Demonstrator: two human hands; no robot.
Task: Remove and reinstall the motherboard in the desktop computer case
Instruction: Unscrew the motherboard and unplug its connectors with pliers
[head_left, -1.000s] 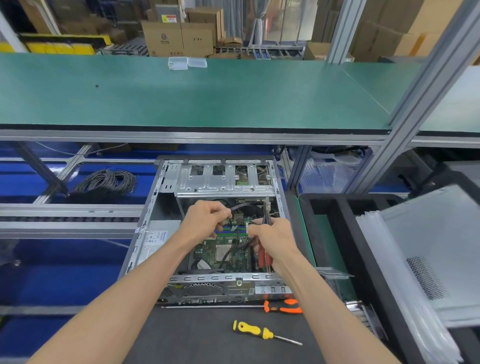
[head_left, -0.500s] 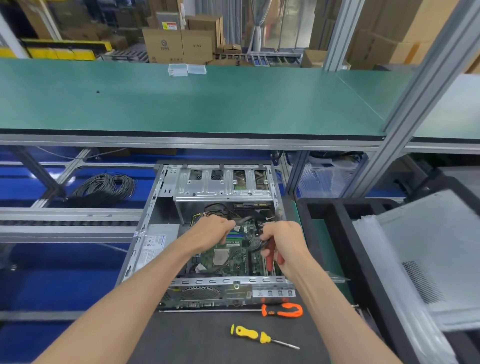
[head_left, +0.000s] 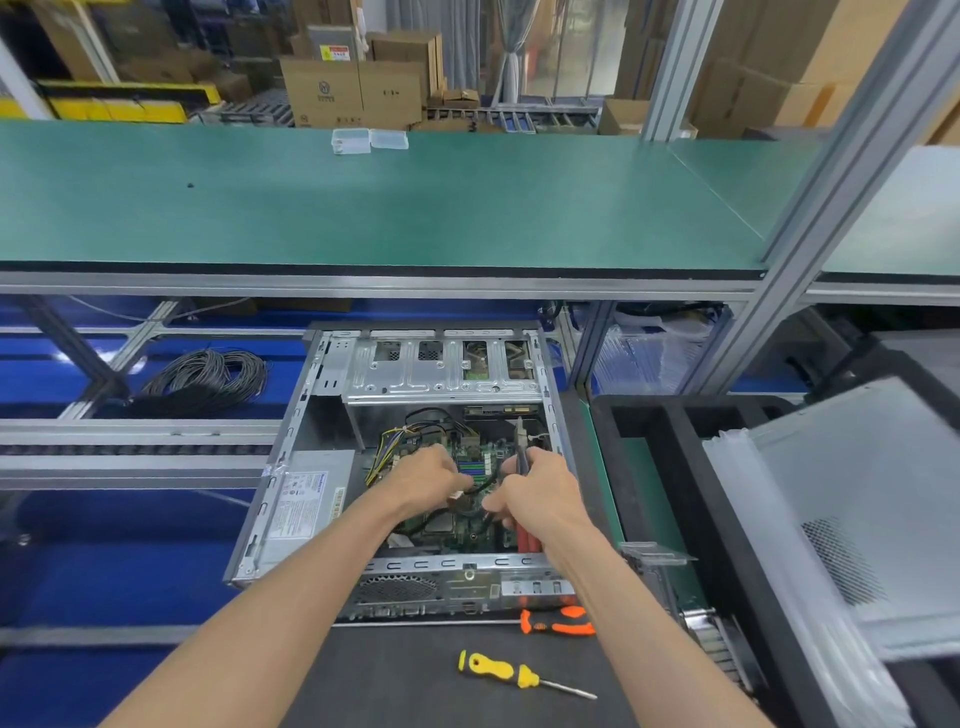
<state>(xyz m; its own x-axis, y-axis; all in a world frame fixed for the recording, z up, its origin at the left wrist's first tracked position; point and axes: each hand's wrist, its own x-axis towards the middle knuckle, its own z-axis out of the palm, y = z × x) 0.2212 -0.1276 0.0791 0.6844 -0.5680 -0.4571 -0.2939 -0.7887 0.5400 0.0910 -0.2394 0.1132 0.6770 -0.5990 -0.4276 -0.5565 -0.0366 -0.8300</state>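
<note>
The open grey desktop case (head_left: 322, 395) lies on its side in front of me. A green motherboard (head_left: 475, 460) sits inside, partly hidden by both hands. My left hand (head_left: 428, 475) reaches in and pinches a black cable (head_left: 480, 487) with a small connector over the board. Over the board's right part, my right hand (head_left: 540, 499) grips red-handled pliers (head_left: 524, 540), their tip pointing away from me, and its fingers also touch the cable. Yellow and black wires (head_left: 395, 441) run from the power supply (head_left: 306, 499) at the left.
An orange-handled screwdriver (head_left: 558, 621) lies against the case's near edge. A yellow-handled screwdriver (head_left: 498, 667) lies on the dark mat (head_left: 415, 686). A coil of black cable (head_left: 208, 379) sits at the left. A green shelf (head_left: 363, 208) spans overhead. Black trays (head_left: 675, 467) with bagged panels stand right.
Both hands have drawn back toward me over the board, pulling the black cable and its connector along. The pliers stay in my right hand.
</note>
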